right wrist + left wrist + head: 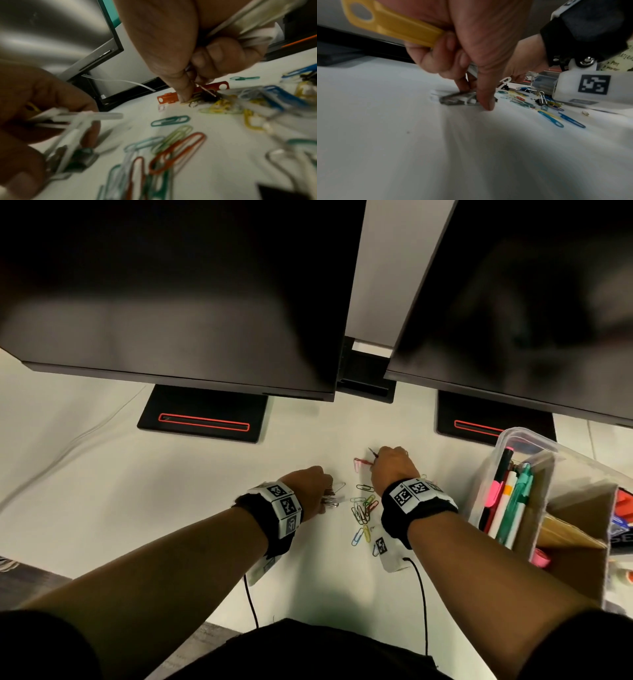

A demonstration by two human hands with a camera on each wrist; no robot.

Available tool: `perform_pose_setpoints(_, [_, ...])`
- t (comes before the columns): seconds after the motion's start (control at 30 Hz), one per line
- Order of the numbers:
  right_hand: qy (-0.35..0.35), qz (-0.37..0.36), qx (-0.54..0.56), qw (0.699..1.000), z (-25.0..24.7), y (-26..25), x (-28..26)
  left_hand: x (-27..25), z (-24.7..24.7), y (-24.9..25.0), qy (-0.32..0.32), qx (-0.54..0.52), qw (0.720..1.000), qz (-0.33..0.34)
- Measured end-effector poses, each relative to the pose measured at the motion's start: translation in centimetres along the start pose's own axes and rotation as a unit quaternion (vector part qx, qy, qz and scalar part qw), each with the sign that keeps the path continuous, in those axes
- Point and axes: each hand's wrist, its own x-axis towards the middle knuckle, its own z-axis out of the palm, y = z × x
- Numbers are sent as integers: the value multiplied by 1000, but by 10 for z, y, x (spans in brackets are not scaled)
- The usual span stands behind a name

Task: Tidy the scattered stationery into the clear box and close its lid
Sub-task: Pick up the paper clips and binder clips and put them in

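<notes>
Open worktop (102, 491) lies left of the left hand (310, 491) and along the near edge. Passage between the hands is strewn with loose paper clips (361, 513). Rearward reach is blocked by two monitors (191, 302) overhanging their bases (202, 414); the clear box (513, 470), packed with pens, obstructs the right side.

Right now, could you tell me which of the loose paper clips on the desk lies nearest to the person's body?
The blue paper clip at the near end of the scatter, beside a yellow clip; the other loose clips lie farther up the desk.
</notes>
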Motion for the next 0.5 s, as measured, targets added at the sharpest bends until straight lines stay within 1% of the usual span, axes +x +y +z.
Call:
perform_pose_setpoints(0.13, [-7,-8,17,1000,2,0,-10,1,3,6,4,18,1000,16])
perform_pose_setpoints(0.27, [30,-27,86,995,-8,-3,-23,1,-1,10,9,14,1000,19])
perform_pose_setpoints(0.37, [64,-44,148,986,-19,-3,-36,3,-6,8,32,-29,999,12])
perform_pose_setpoints(0.5, [66,-52,218,972,-30,4,-48,0,-26,8,60,-113,991,-27])
